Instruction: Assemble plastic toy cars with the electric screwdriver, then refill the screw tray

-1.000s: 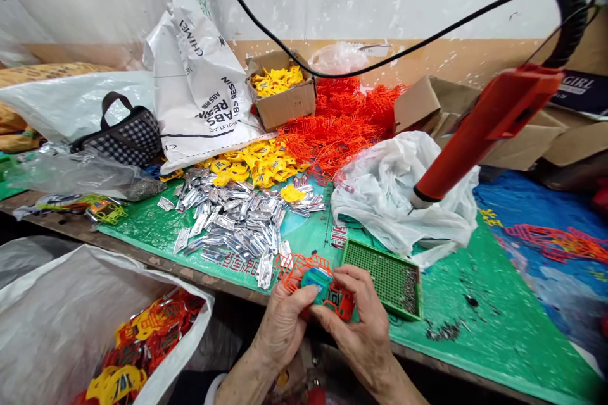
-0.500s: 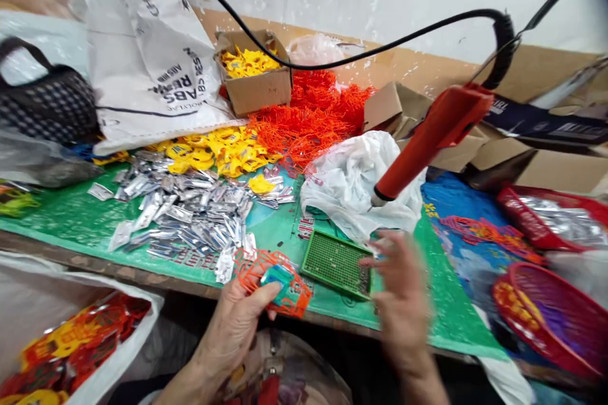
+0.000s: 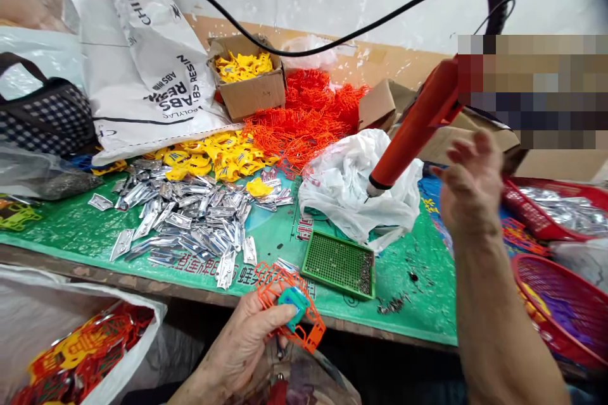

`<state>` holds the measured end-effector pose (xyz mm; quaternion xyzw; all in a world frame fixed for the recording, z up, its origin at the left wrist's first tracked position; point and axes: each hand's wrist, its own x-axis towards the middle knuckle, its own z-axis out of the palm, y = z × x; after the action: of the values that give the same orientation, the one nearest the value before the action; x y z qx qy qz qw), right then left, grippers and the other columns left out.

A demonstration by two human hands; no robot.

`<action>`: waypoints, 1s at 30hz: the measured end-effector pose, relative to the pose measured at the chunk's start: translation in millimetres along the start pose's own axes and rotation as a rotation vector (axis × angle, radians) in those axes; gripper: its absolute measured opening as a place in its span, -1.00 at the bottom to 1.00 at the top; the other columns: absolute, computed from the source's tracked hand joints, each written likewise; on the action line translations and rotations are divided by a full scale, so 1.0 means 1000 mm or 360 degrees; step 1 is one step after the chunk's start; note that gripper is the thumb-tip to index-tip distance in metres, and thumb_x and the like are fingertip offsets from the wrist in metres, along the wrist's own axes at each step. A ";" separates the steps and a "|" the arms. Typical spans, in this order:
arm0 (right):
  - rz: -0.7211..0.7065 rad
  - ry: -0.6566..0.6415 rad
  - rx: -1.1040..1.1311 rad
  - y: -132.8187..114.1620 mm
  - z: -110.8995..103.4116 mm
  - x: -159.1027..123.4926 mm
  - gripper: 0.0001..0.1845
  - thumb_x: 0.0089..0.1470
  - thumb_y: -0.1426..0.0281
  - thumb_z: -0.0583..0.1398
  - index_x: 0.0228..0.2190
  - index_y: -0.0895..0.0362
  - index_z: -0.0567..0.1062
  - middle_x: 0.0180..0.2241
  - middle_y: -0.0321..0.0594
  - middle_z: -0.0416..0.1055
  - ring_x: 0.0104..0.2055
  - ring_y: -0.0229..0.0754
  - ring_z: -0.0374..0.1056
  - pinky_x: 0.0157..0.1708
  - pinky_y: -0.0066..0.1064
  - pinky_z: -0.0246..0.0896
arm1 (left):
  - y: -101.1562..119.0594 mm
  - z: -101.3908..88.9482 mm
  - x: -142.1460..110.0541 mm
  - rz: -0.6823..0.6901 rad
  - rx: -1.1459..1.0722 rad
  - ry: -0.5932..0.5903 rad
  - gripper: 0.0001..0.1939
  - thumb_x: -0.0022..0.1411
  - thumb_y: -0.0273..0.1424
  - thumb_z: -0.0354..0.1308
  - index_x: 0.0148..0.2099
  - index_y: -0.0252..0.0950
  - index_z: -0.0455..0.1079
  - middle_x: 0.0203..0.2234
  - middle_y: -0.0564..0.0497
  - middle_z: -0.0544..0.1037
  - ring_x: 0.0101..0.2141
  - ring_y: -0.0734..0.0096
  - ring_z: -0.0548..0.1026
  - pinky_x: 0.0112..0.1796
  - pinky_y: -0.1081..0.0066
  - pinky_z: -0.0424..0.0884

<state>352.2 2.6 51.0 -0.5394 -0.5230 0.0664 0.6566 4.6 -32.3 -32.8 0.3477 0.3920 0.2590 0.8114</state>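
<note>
My left hand point(image 3: 244, 335) pinches an orange plastic frame point(image 3: 313, 332) with a teal plastic piece point(image 3: 295, 301) on it, thumb on top, just off the table's front edge. Raised over the right side of the table, my right hand point(image 3: 475, 193) is empty with its fingers apart. It is beside the hanging red electric screwdriver point(image 3: 413, 130) and not touching it, as far as I can tell. The screwdriver's tip points down over a crumpled white plastic bag point(image 3: 351, 171). Between my hands lies a green perforated tray point(image 3: 332, 262) with small screws along its right side.
Silver metal plates point(image 3: 190, 218) and yellow plastic parts point(image 3: 228, 155) are heaped at left, orange frames point(image 3: 304, 117) behind. A cardboard box point(image 3: 254, 98) holds yellow parts. Red baskets point(image 3: 560, 304) stand at right. An open white sack point(image 3: 156, 316) of assembled pieces is at lower left.
My right hand has let go of the orange frame and moved right and up, near the screwdriver. My left hand keeps the frame. The view has turned right.
</note>
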 end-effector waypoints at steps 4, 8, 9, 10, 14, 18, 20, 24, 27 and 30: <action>0.0332 -0.0182 0.0569 -0.004 0.054 0.036 -0.53 -0.27 0.35 0.35 -0.19 0.08 0.52 -0.20 -0.28 0.57 -0.13 -0.08 0.48 -0.28 -0.24 0.30 | 0.001 -0.003 -0.003 -0.0006 -0.0009 0.0021 -0.70 -0.03 -0.25 0.39 -0.28 -0.35 0.57 -0.46 -0.02 0.52 -0.54 0.53 0.33 -0.55 0.55 0.27; 0.0565 -0.0312 0.0764 -0.022 0.088 0.038 -0.42 -0.44 0.49 0.38 -0.22 0.12 0.49 -0.44 -0.33 0.52 -0.47 -0.24 0.40 -0.46 -0.34 0.35 | 0.002 0.000 -0.001 -0.0023 0.0016 0.0011 -0.73 -0.01 -0.26 0.39 -0.30 -0.33 0.57 -0.47 -0.01 0.51 -0.53 0.53 0.34 -0.56 0.57 0.27; 0.0566 -0.0290 0.0768 -0.028 0.091 0.034 -0.44 -0.43 0.49 0.38 -0.24 0.12 0.49 -0.49 -0.36 0.48 -0.52 -0.26 0.37 -0.49 -0.34 0.33 | 0.003 0.000 0.000 -0.0035 0.0003 -0.0003 -0.74 -0.02 -0.26 0.40 -0.30 -0.33 0.57 -0.48 0.00 0.50 -0.54 0.54 0.34 -0.57 0.57 0.27; 0.0559 -0.0255 0.0759 -0.032 0.094 0.028 -0.47 -0.41 0.48 0.38 -0.25 0.12 0.48 -0.52 -0.38 0.44 -0.55 -0.26 0.34 -0.52 -0.35 0.31 | 0.003 0.001 0.001 -0.0050 -0.0013 -0.0014 -0.74 -0.03 -0.26 0.40 -0.31 -0.33 0.57 -0.49 0.00 0.49 -0.55 0.54 0.33 -0.58 0.58 0.26; 0.0499 -0.0133 0.0672 -0.043 0.103 -0.005 -0.59 -0.28 0.43 0.34 -0.27 0.14 0.46 -0.59 -0.42 0.36 -0.62 -0.26 0.30 -0.59 -0.34 0.25 | 0.001 0.001 0.005 -0.0089 -0.0047 -0.0034 -0.74 -0.05 -0.28 0.41 -0.34 -0.35 0.56 -0.48 -0.02 0.52 -0.55 0.53 0.35 -0.58 0.58 0.25; 0.0503 -0.0049 0.0643 -0.035 0.118 -0.039 -0.63 -0.25 0.42 0.31 -0.28 0.13 0.46 -0.60 -0.42 0.37 -0.62 -0.26 0.30 -0.56 -0.32 0.27 | 0.000 0.002 0.010 -0.0088 -0.0024 -0.0076 -0.77 0.01 -0.30 0.37 -0.31 -0.35 0.55 -0.50 0.02 0.50 -0.57 0.57 0.31 -0.58 0.60 0.23; 0.0517 0.0014 0.0632 -0.028 0.127 -0.049 -0.67 -0.27 0.41 0.31 -0.33 0.12 0.46 -0.59 -0.42 0.37 -0.60 -0.26 0.30 -0.54 -0.31 0.29 | 0.000 0.002 0.011 -0.0081 -0.0003 -0.0100 -0.80 0.05 -0.31 0.34 -0.29 -0.34 0.55 -0.50 0.04 0.48 -0.56 0.58 0.30 -0.58 0.60 0.22; 0.0540 0.0076 0.0584 -0.019 0.139 -0.057 -0.78 -0.30 0.39 0.31 -0.48 0.11 0.44 -0.59 -0.40 0.35 -0.58 -0.26 0.29 -0.52 -0.30 0.29 | -0.001 0.001 0.012 -0.0026 0.0092 -0.0059 -0.78 0.08 -0.30 0.31 -0.27 -0.34 0.54 -0.50 0.04 0.45 -0.56 0.58 0.26 -0.57 0.59 0.21; 0.0550 0.0084 0.0555 -0.018 0.142 -0.059 -0.78 -0.31 0.39 0.30 -0.49 0.11 0.43 -0.60 -0.41 0.35 -0.59 -0.27 0.28 -0.53 -0.31 0.29 | -0.003 -0.001 0.011 -0.0037 0.0122 -0.0022 -0.76 0.07 -0.29 0.31 -0.25 -0.35 0.55 -0.49 0.03 0.45 -0.56 0.56 0.27 -0.57 0.57 0.21; 0.0541 0.0095 0.0557 -0.017 0.142 -0.060 -0.72 -0.31 0.40 0.30 -0.41 0.11 0.45 -0.60 -0.43 0.36 -0.60 -0.27 0.27 -0.53 -0.32 0.29 | -0.004 -0.003 0.011 -0.0038 0.0112 -0.0059 -0.78 0.10 -0.29 0.28 -0.24 -0.33 0.54 -0.46 0.02 0.47 -0.52 0.54 0.30 -0.55 0.56 0.21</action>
<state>209.8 47.6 9.3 -0.4993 -0.3857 0.2496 0.7345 9.0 -25.7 -42.1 0.3760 0.3898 0.2287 0.8089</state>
